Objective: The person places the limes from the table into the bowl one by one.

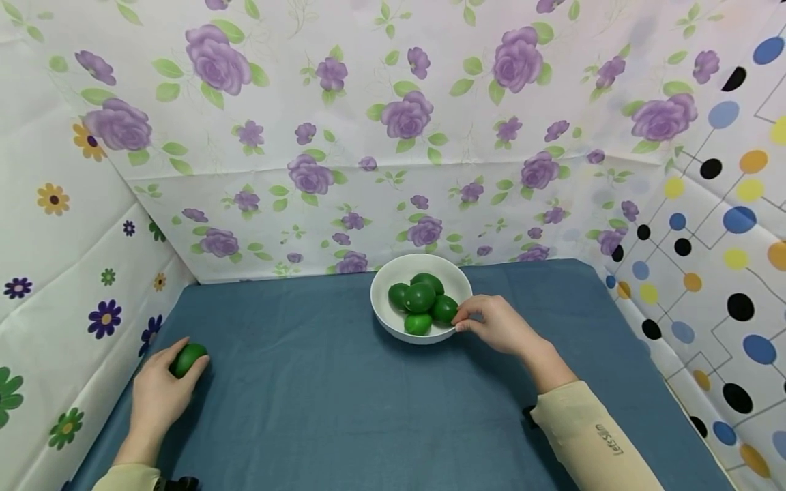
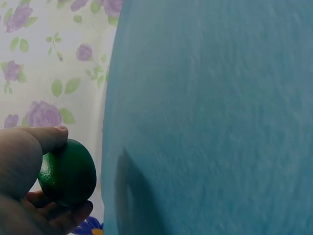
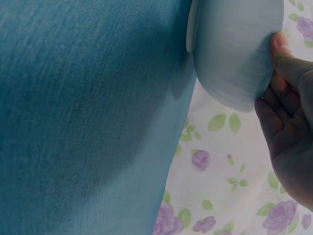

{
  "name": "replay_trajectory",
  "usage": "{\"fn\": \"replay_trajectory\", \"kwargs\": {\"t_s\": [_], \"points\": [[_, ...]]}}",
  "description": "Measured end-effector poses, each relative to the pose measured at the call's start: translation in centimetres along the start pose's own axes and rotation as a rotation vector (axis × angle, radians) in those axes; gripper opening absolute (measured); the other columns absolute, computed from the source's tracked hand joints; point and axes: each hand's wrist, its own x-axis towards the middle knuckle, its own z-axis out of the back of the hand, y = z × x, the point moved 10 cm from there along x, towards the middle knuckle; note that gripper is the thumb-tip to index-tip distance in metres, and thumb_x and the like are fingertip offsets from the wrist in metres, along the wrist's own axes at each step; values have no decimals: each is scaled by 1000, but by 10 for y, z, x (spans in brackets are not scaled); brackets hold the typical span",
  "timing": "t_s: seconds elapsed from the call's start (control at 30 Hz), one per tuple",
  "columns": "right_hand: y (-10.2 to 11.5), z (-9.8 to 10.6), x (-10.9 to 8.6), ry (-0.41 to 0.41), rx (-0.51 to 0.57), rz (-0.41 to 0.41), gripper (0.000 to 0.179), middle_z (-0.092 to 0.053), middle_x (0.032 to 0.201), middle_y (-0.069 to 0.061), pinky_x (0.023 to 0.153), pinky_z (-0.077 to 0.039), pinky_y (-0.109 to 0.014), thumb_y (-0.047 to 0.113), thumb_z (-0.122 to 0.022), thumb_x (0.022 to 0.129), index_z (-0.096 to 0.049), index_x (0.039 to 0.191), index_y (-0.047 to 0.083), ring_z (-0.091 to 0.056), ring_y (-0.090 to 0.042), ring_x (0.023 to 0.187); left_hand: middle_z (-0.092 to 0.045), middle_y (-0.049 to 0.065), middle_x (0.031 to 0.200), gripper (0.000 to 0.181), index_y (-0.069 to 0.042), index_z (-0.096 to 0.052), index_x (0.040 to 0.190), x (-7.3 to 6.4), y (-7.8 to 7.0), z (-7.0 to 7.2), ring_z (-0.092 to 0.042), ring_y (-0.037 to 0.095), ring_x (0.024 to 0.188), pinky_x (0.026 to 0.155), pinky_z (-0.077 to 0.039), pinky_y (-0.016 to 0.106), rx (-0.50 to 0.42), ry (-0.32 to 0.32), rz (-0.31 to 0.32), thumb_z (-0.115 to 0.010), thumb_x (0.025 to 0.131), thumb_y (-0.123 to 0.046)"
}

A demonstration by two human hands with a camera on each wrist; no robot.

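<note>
Toward the left edge of the table, my left hand grips a green lime between thumb and fingers. The left wrist view shows the same lime, smooth and dark green, with the thumb above it and fingertips below. At the back of the table stands a white bowl with several green limes grouped inside. My right hand pinches the bowl's right rim. In the right wrist view, the thumb lies on the rim and the fingers press the bowl's outer wall; its contents are hidden there.
A blue cloth covers the table. A curtain with purple roses hangs right behind the bowl. A white daisy-print cloth flanks the left side, and a dotted cloth the right.
</note>
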Motion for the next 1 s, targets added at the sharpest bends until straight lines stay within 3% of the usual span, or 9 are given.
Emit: {"fn": "replay_trajectory", "kwargs": {"t_s": [0.33,0.67,1.0], "points": [[-1,0,0,2,-1,2,7,-76,111,7,92,-63,-47,19,-82,97,-84,103,19,-71,-23,111,-57,38,140,61,2,-56,152,-3,-32,-7,-58,54,114,79,-49,66,-57,-4,-72,-73,105,-34],[-1,0,0,6,4,4,7,-76,111,7,93,-63,-47,19,-81,97,-84,104,19,-71,-24,112,-60,31,142,59,-4,-60,152,-9,-81,-14,-63,49,113,75,-54,56,-141,-18,-155,-74,104,-35],[1,0,0,3,4,5,8,-76,111,6,93,-63,-46,19,-81,97,-84,104,17,-71,-23,111,-63,26,141,56,-6,-63,150,-13,-119,-28,-67,42,106,73,-59,48,-220,-2,-200,-76,104,-35]]}}
